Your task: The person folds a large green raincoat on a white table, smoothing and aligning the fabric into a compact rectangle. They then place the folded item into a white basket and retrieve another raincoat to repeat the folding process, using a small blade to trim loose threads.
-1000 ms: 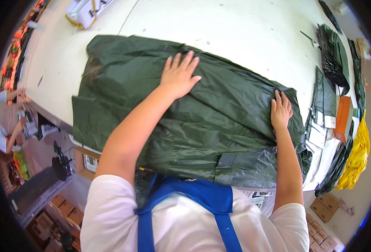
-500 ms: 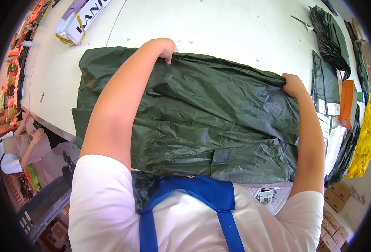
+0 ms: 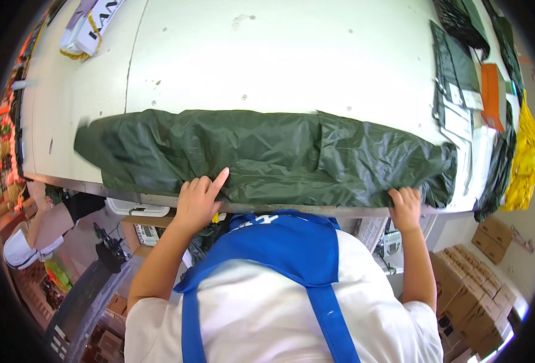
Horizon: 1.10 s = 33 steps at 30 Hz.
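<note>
A dark green, shiny waterproof fabric piece (image 3: 267,145) lies creased in a long band along the near edge of the table. A pocket-like panel with a seam shows on its right half. My left hand (image 3: 198,202) rests on its near edge, left of the middle, with one digit stretched out onto the fabric and the others bent but apart. Farther right, my right hand (image 3: 406,209) has its fingers curled over the near edge of the fabric; its thumb is not clearly visible. The left end of the fabric is blurred.
The white table (image 3: 249,60) stretches away beyond the fabric. A white box (image 3: 92,30) with a yellow tape measure stands far left. At right lie folded dark packs (image 3: 455,66), an orange box (image 3: 492,97) and yellow material (image 3: 523,157). Cartons (image 3: 470,296) are stacked below right; another person (image 3: 43,233) is at left.
Both hands have come from the fabric's far edge back to the table's near edge. The fabric has gone from a wide spread to a narrower band, its far part drawn toward me.
</note>
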Tool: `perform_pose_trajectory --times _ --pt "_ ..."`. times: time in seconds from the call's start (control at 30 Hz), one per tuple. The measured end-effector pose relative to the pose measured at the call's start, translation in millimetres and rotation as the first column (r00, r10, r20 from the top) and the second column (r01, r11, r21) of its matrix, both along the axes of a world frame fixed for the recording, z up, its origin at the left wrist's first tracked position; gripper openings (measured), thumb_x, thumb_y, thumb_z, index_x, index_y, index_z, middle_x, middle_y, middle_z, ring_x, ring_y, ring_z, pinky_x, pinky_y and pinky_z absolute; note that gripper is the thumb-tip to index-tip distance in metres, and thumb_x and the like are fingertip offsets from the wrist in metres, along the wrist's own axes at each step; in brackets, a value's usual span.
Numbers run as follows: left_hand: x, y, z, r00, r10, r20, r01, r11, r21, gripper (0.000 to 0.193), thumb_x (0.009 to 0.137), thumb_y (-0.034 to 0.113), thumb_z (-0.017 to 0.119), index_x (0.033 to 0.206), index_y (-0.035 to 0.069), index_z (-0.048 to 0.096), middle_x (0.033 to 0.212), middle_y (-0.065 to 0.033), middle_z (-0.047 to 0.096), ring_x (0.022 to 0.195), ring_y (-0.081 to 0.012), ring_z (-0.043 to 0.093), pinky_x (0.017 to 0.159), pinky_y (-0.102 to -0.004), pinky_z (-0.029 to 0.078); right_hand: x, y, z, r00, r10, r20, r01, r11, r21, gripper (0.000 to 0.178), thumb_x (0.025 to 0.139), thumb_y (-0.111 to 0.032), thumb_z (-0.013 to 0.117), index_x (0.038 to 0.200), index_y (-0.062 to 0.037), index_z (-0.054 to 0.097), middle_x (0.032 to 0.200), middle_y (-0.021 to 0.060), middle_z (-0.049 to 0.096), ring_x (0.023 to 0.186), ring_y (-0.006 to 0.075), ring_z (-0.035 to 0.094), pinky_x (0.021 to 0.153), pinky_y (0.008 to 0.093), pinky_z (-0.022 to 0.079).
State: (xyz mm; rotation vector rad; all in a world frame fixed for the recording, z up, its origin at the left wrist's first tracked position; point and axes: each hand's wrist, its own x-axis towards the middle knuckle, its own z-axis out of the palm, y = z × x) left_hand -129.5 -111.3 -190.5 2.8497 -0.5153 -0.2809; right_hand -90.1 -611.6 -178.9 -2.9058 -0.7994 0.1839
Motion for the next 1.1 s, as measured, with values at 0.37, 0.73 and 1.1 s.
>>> perform_pose_trajectory --times 0.37,0.73,1.1 --pt "-8 -36 -39 1.0 -0.01 -0.003 0.01 0.999 -0.034 0.079 0.057 0.031 0.083 0.13 0.028 0.053 0.151 -0.0181 0.021 0.138 -0.0446 0.016 0.108 -0.0646 0.012 74 -122 0 0.796 -0.526 0.3 0.464 0.848 0.257 0.045 0.069 -0.002 0.063 0.112 -0.0086 0.054 0.11 0.0128 0.058 0.106 0.0356 0.051 0.091 0.0459 0.039" --pt "-3 -45 -51 0.997 -0.025 -0.075 0.03 0.997 0.072 0.081 0.053 0.02 0.082 0.128 0.03 0.054 0.152 -0.0183 0.021 0.139 -0.0442 0.015 0.109 -0.0629 0.012 148 -207 -59 0.862 -0.488 0.137 0.48 0.873 0.086 0.003 0.078 -0.005 0.051 0.081 -0.0065 0.051 0.082 0.0138 0.048 0.083 0.0354 0.052 0.071 0.0377 0.042" --pt "-5 -33 -50 0.988 -0.006 -0.152 0.012 0.999 0.038 0.081 0.068 0.036 0.078 0.139 0.042 0.039 0.155 -0.0111 0.015 0.142 -0.0393 0.006 0.11 -0.0629 0.004 115 6 30 0.982 -0.183 0.047 0.178 0.98 0.092 0.079 0.065 -0.007 0.075 0.137 -0.0093 0.042 0.151 0.0175 0.023 0.139 0.0396 0.02 0.113 0.0504 0.019"
